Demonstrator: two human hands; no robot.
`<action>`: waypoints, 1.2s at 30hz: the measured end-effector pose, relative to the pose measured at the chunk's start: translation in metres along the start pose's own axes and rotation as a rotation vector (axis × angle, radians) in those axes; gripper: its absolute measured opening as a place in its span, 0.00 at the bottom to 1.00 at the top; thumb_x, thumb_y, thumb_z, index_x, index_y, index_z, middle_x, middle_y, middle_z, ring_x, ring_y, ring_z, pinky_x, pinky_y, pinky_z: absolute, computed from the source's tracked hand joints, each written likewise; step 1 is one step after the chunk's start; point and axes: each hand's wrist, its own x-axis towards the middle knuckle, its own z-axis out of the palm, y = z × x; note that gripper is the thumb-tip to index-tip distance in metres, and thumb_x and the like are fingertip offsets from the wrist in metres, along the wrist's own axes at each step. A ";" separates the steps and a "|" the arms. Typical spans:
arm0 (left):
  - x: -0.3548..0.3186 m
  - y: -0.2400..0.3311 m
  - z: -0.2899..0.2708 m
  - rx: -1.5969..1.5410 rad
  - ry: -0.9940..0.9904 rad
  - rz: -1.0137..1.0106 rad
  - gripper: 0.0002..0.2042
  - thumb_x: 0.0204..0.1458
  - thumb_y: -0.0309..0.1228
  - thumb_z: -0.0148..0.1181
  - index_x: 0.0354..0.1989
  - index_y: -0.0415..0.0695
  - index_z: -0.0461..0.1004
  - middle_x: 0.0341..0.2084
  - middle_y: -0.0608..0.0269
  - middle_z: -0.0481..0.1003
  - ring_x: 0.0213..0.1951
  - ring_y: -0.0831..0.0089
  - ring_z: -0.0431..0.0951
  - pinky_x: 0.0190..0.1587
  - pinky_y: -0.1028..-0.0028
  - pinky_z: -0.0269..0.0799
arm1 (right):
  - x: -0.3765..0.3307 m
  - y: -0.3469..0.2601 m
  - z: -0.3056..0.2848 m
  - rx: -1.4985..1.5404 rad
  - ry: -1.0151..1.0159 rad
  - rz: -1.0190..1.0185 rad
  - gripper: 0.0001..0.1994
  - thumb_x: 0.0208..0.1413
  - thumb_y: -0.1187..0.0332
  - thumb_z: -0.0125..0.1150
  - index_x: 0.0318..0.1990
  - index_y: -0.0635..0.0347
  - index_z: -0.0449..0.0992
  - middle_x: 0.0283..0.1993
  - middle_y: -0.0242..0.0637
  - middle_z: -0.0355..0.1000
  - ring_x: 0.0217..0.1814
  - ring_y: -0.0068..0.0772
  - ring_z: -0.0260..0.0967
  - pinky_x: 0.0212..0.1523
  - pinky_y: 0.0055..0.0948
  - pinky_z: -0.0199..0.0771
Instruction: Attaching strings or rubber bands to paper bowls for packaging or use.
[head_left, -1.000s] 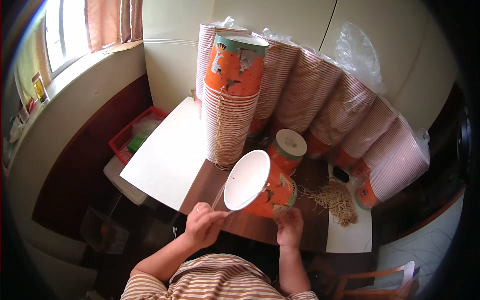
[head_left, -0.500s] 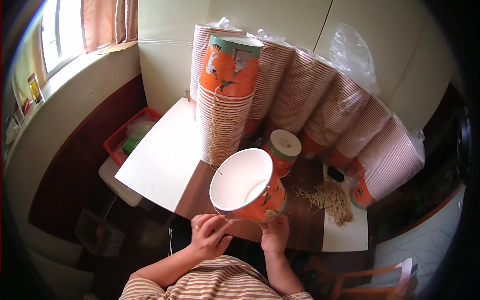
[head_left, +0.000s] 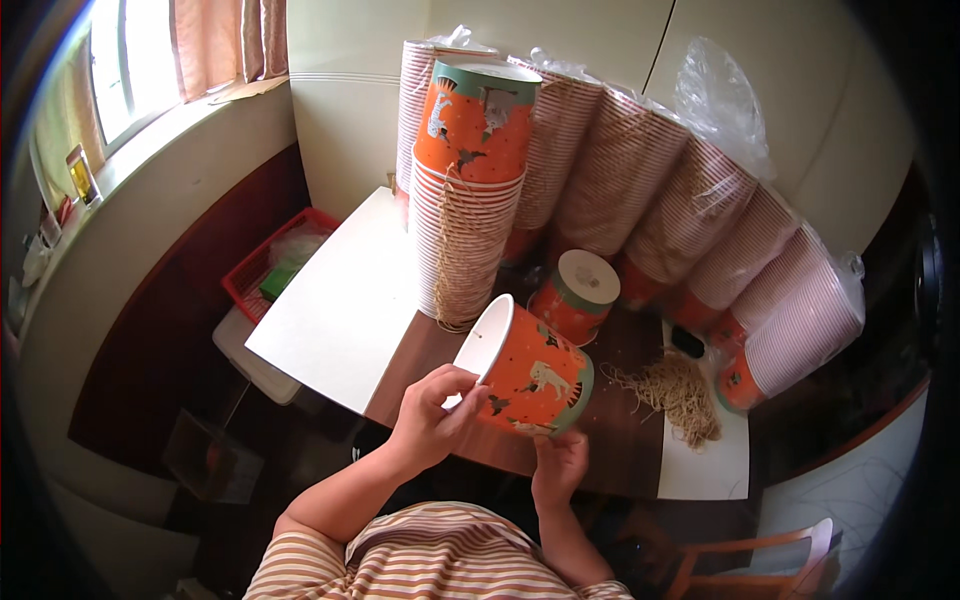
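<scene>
An orange paper bucket [head_left: 530, 380] with a green band, printed animals and a white inside is held tilted on its side, its mouth facing left. My left hand [head_left: 435, 415] is closed on its rim, thumb outside. At the green base end, my right hand [head_left: 560, 468] pinches the bottom edge from below. Just behind stands another orange bucket [head_left: 575, 298], upside down with its pale base up. A tall stack of nested buckets [head_left: 468, 235] rises behind on the left, with twine loops [head_left: 450, 260] hanging down its side.
Several plastic-wrapped bucket stacks [head_left: 625, 180] line the back and right of the table. A heap of loose twine [head_left: 685, 400] lies on the right beside a small black object [head_left: 687, 342]. Left of the table are a red basket [head_left: 250, 262] and a chair [head_left: 765, 578] at lower right.
The bucket has turned so its mouth now faces left and its printed side shows. My left hand has come up from below to grip the rim; my right stays at the base.
</scene>
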 end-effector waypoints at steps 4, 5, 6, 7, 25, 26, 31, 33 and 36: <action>-0.003 -0.004 0.003 -0.146 0.084 -0.075 0.04 0.51 0.25 0.60 0.29 0.37 0.74 0.27 0.61 0.74 0.27 0.77 0.72 0.32 0.76 0.68 | -0.003 -0.008 0.004 -0.081 -0.032 -0.062 0.13 0.50 0.77 0.64 0.40 0.62 0.67 0.39 0.33 0.69 0.35 0.16 0.64 0.37 0.16 0.65; -0.003 -0.011 0.006 -0.142 0.095 -0.036 0.03 0.51 0.24 0.60 0.29 0.37 0.74 0.26 0.64 0.73 0.28 0.81 0.72 0.32 0.79 0.67 | -0.002 -0.010 0.006 -0.076 -0.035 -0.058 0.13 0.50 0.77 0.64 0.40 0.62 0.67 0.39 0.33 0.69 0.35 0.16 0.64 0.37 0.16 0.65; -0.003 -0.017 0.008 -0.139 0.108 0.004 0.02 0.50 0.22 0.60 0.29 0.38 0.74 0.25 0.67 0.73 0.29 0.84 0.71 0.33 0.81 0.66 | -0.001 -0.012 0.008 -0.056 -0.029 -0.032 0.13 0.50 0.78 0.64 0.40 0.62 0.67 0.39 0.33 0.69 0.35 0.17 0.64 0.37 0.17 0.66; -0.003 -0.020 0.010 -0.136 0.110 0.001 0.02 0.50 0.22 0.60 0.29 0.38 0.74 0.25 0.67 0.73 0.29 0.84 0.71 0.33 0.81 0.66 | 0.000 -0.013 0.009 -0.039 -0.021 -0.006 0.12 0.49 0.78 0.64 0.40 0.62 0.67 0.38 0.33 0.68 0.35 0.18 0.64 0.37 0.18 0.66; 0.043 0.006 -0.056 0.064 -0.188 0.383 0.12 0.53 0.21 0.53 0.45 0.42 0.75 0.44 0.54 0.72 0.48 0.61 0.71 0.51 0.68 0.67 | 0.054 0.013 -0.065 0.805 -0.153 0.671 0.25 0.57 0.59 0.56 0.58 0.60 0.62 0.58 0.39 0.65 0.58 0.37 0.65 0.49 0.38 0.76; 0.050 0.010 -0.058 0.083 -0.243 0.384 0.12 0.54 0.21 0.52 0.46 0.42 0.75 0.45 0.54 0.71 0.50 0.60 0.71 0.52 0.68 0.67 | 0.056 0.012 -0.069 0.919 -0.211 0.703 0.25 0.57 0.59 0.55 0.58 0.60 0.61 0.58 0.39 0.65 0.58 0.38 0.65 0.50 0.39 0.76; 0.079 0.024 -0.045 0.052 -0.423 0.454 0.12 0.54 0.23 0.53 0.47 0.41 0.74 0.45 0.55 0.71 0.48 0.60 0.73 0.50 0.68 0.69 | 0.056 0.012 -0.060 1.295 -0.339 0.859 0.23 0.60 0.58 0.49 0.60 0.59 0.60 0.61 0.40 0.62 0.61 0.41 0.62 0.54 0.42 0.73; 0.085 0.027 -0.039 0.053 -0.628 0.360 0.12 0.55 0.31 0.55 0.46 0.40 0.74 0.44 0.54 0.72 0.45 0.61 0.74 0.48 0.68 0.70 | 0.050 0.028 -0.072 1.322 -0.236 0.924 0.24 0.61 0.58 0.47 0.61 0.59 0.59 0.63 0.40 0.59 0.63 0.41 0.59 0.56 0.44 0.70; 0.091 0.022 -0.035 0.051 -0.652 0.406 0.11 0.54 0.30 0.56 0.42 0.39 0.76 0.37 0.55 0.73 0.38 0.62 0.76 0.43 0.68 0.72 | 0.047 0.032 -0.075 1.227 -0.156 0.948 0.25 0.61 0.58 0.47 0.62 0.59 0.58 0.65 0.40 0.57 0.65 0.42 0.57 0.58 0.45 0.67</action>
